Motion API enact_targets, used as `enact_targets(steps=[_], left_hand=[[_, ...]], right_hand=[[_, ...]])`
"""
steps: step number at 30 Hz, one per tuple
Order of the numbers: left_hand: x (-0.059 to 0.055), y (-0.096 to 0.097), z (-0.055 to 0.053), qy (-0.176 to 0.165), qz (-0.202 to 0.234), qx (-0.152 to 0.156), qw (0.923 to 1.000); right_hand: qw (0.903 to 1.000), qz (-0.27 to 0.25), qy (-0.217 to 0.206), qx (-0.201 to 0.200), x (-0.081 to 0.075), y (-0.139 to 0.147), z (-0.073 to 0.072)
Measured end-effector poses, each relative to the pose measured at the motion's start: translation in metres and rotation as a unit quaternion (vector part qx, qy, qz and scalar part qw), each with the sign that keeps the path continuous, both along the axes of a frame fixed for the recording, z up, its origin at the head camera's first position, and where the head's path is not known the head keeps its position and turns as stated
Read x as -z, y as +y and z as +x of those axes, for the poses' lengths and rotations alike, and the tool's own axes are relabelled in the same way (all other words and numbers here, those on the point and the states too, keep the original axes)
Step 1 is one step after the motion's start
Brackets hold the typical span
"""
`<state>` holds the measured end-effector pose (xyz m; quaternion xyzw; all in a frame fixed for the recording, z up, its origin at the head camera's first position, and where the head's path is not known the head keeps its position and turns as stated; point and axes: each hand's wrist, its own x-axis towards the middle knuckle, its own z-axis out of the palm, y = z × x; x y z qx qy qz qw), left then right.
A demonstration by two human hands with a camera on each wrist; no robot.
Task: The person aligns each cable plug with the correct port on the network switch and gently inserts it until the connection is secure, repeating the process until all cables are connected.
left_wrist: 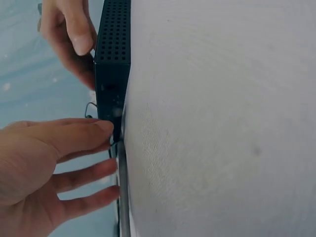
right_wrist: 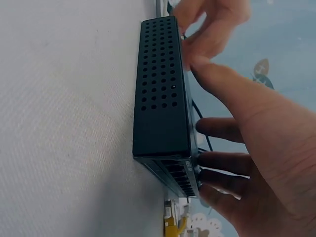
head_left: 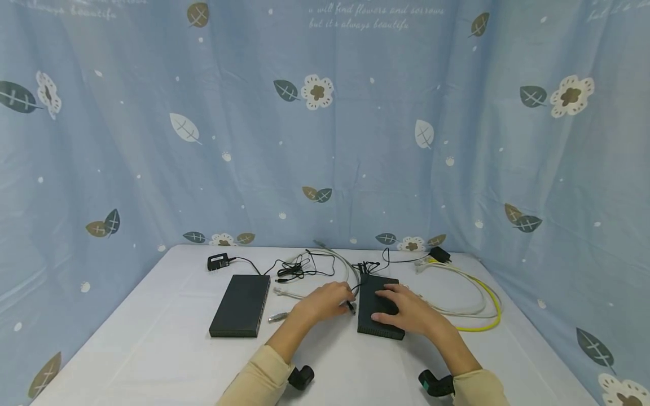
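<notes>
A black network switch (head_left: 373, 330) with a perforated side lies flat on the white table. My right hand (head_left: 410, 311) rests on its top, fingers spread and thumb near the front; in the right wrist view, the fingertips (right_wrist: 201, 159) touch the top face. At the switch's left side, my left hand (head_left: 325, 301) pinches a small black cable plug (head_left: 351, 308) between thumb and forefinger. The left wrist view shows the thumb (left_wrist: 101, 127) against the switch's side (left_wrist: 111, 91), hiding most of the plug. A grey cable (left_wrist: 124, 197) runs beneath that hand.
A second black switch (head_left: 240, 307) lies to the left. Behind are two power adapters (head_left: 218, 261) (head_left: 439, 254) and a bundled black cord (head_left: 290, 272). A loose network connector (head_left: 278, 317) lies near my left forearm. Grey and yellow network cables (head_left: 493, 304) loop at right.
</notes>
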<state>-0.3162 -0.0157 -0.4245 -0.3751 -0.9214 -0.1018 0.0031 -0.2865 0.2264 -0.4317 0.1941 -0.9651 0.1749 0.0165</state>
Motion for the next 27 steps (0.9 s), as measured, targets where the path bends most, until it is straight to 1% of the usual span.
enact_targets(steps=[5,12,15,20,27], left_hand=[[0.0005,0.0024,-0.0032,0.001,0.003,0.002,1.0000],[-0.0004,0.0053,-0.0031,-0.004,-0.004,0.013,0.9999],[0.0004,0.0064,-0.0042,-0.005,-0.002,0.010,0.9999],[0.0025,0.0071,-0.0062,0.003,-0.006,0.006,1.0000],[0.0032,0.0067,-0.0063,-0.006,-0.005,0.004,1.0000]], right_hand=[[0.9997,-0.004,-0.022,-0.013,-0.0006,0.0018,0.0005],[0.9986,-0.009,-0.042,-0.032,-0.0006,0.0045,0.0010],[0.9984,-0.011,-0.048,-0.029,-0.0010,0.0045,0.0008],[0.9980,-0.021,-0.056,-0.022,-0.0015,0.0047,0.0003],[0.9980,-0.022,-0.055,-0.023,0.0018,0.0057,-0.0010]])
